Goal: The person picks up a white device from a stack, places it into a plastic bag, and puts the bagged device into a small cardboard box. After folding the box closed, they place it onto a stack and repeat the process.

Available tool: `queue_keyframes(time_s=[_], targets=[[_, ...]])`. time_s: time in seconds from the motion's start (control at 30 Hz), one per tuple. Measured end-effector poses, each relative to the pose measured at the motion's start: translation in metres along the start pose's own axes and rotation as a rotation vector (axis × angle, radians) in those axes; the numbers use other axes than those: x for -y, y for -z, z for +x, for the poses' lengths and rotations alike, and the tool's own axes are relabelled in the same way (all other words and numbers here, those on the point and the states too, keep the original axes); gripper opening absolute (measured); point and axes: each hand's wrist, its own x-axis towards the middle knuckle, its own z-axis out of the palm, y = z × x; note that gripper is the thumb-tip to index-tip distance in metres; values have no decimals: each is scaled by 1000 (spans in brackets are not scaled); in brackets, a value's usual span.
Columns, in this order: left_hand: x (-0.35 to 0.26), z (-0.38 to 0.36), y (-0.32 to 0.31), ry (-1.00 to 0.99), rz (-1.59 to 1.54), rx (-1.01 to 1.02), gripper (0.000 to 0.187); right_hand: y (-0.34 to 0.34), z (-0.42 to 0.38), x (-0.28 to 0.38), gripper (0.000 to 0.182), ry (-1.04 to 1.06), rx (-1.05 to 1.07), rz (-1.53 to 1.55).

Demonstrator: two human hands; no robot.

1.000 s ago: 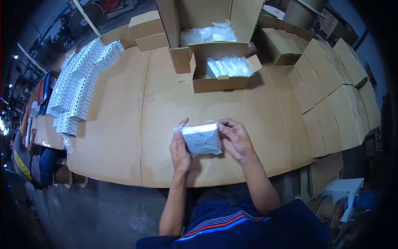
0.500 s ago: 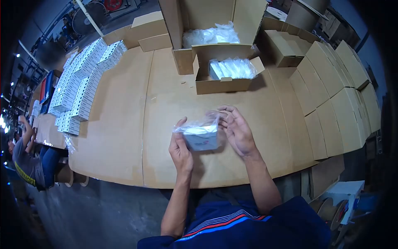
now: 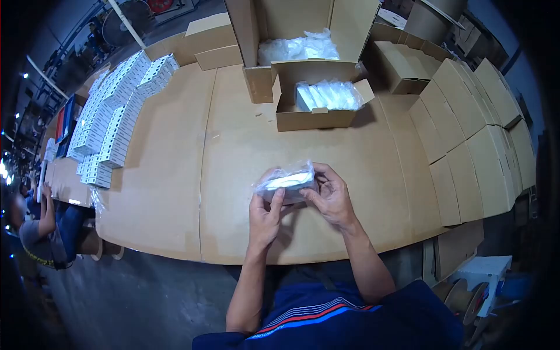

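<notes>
A small box in clear plastic wrap [image 3: 287, 182] is held above the cardboard-covered table, its top tilted toward the camera. My left hand [image 3: 266, 219] grips its left side, thumb on the front face. On the right side, my right hand [image 3: 332, 199] grips it too, with the thumb on the front and fingers behind. Beyond the hands stands an open carton [image 3: 315, 121] with a row of plastic-wrapped packs [image 3: 328, 95] inside.
A larger open box [image 3: 303, 20] behind the carton holds clear plastic bags [image 3: 300, 48]. Small white boxes [image 3: 116, 105] are stacked at the left. Brown cartons [image 3: 466, 134] line the right side. A co-worker [image 3: 46, 227] sits at the far left.
My right hand has closed on the right side of the wrapped box, and the loose plastic lies closer around it. The box has tilted and dropped slightly. The co-worker's arms have moved.
</notes>
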Motion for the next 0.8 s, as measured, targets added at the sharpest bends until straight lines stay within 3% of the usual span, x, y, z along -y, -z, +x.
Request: queue_keyframes(time_s=[0.07,0.27,0.37,0.47,0.57,0.7,0.8], targets=[[12,0,4,26,-6,-22,34,-1,-2,1,46,-30,-8,-24],[5,4,-1,8,62,-51,33,3,-2,21,18,-23,41,-276],[9,5,3,56,96,-66,34,9,-3,9,21,-3,64,-303],[5,5,-3,80,65,-112,34,-5,-6,21,25,-130,-139,-100],[10,8,2,59,-4,-122,35,6,-8,15,31,138,-27,19],[9,10,5,55,69,-92,37,20,-5,28,32,86,228,-353],[11,10,4,53,38,-78,39,13,3,34,32,130,231,-538]])
